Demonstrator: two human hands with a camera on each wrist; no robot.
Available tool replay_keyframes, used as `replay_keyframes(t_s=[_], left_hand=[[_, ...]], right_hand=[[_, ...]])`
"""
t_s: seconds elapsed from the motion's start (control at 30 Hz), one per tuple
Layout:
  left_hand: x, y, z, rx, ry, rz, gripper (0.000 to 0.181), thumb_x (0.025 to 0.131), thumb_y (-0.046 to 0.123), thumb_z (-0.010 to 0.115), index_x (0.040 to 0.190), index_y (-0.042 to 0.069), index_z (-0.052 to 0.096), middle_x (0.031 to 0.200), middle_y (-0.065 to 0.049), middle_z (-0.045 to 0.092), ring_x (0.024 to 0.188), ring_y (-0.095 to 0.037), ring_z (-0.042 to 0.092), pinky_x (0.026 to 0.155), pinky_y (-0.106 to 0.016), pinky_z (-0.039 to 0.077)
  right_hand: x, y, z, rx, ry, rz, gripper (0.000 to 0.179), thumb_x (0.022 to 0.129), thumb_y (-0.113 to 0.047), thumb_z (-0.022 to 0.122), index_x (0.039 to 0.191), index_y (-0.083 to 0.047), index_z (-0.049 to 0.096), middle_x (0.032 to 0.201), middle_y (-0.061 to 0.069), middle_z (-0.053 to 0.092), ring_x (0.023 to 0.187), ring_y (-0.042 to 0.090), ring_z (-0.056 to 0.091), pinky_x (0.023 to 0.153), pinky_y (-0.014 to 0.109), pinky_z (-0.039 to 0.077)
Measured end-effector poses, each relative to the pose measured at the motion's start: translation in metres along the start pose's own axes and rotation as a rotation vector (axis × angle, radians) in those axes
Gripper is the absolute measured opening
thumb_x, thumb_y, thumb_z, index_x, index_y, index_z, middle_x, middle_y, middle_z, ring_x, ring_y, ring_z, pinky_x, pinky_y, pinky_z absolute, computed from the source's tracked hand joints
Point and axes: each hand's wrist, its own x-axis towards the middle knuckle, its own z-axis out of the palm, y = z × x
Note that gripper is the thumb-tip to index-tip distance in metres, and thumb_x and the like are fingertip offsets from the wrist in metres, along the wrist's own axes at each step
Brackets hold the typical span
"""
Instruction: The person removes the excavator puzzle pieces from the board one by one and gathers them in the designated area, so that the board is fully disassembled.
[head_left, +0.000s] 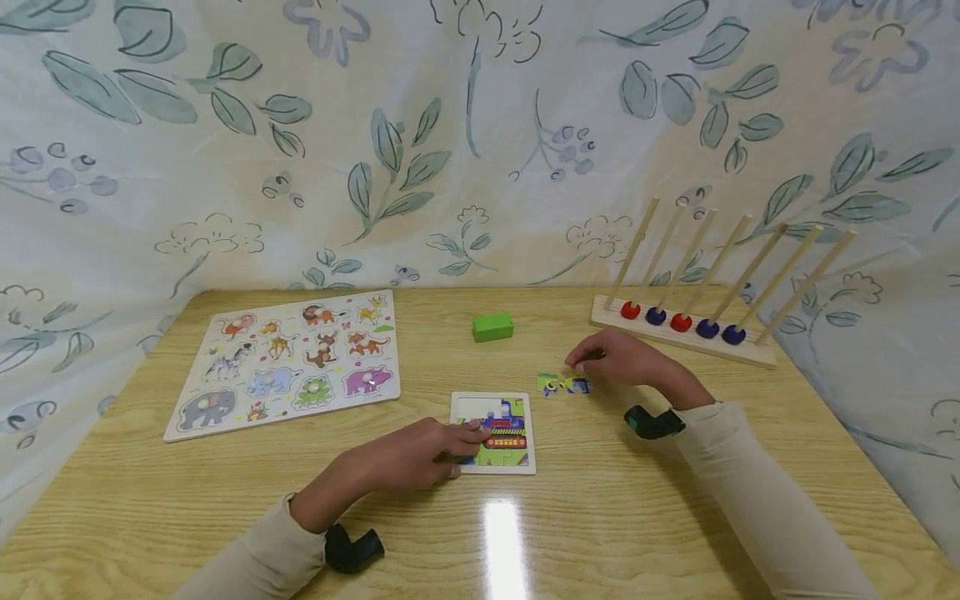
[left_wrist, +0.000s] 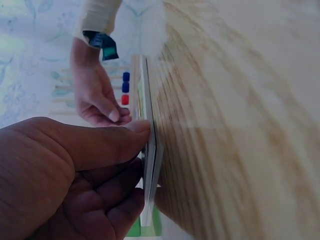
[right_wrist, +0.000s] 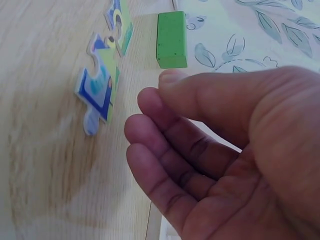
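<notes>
My left hand [head_left: 420,452] holds the left side of a framed jigsaw puzzle [head_left: 529,433], with fingertips on its picture and the thumb at its near left edge. The picture shows a tracked vehicle; a bare white area lies at the upper left inside the frame. Seen edge-on in the left wrist view, the puzzle board [left_wrist: 148,95] runs past the thumb tip. Right of the frame, two loose jigsaw pieces [right_wrist: 102,82] lie on the table. My right hand [head_left: 624,357] hovers beside them, its fingers loosely curled with nothing between thumb and fingertips.
A green block [head_left: 492,327] lies behind the puzzle. At the left is an animal peg board [head_left: 292,417]. A wooden rack [head_left: 686,337] with upright rods and red and blue beads stands at the back right, near the floral cloth [head_left: 480,208].
</notes>
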Motion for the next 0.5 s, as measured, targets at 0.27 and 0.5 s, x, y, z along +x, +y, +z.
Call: replay_keyframes(t_s=[0.27,0.5], left_hand=[[0.0,0.003,0.002,0.041,0.004,-0.01,0.041,0.095,0.003,0.061,0.135,0.002,0.057,0.147,-0.003,0.046,0.135,-0.02,0.04,0.105,-0.039,0.039],[-0.001,0.006,0.002,0.123,0.001,-0.011,0.04,0.095,0.003,0.061,0.134,0.002,0.058,0.146,-0.005,0.047,0.135,-0.021,0.041,0.104,-0.036,0.041]], right_hand=[[0.002,-0.01,0.013,0.066,0.001,-0.069,0.019,0.093,-0.002,0.062,0.108,-0.001,0.073,0.106,0.007,0.07,0.095,0.019,0.062,0.083,0.037,0.053],[0.008,-0.024,0.025,0.114,-0.031,-0.126,0.019,0.094,-0.002,0.061,0.109,-0.001,0.072,0.106,0.007,0.07,0.085,0.015,0.06,0.072,0.029,0.052]])
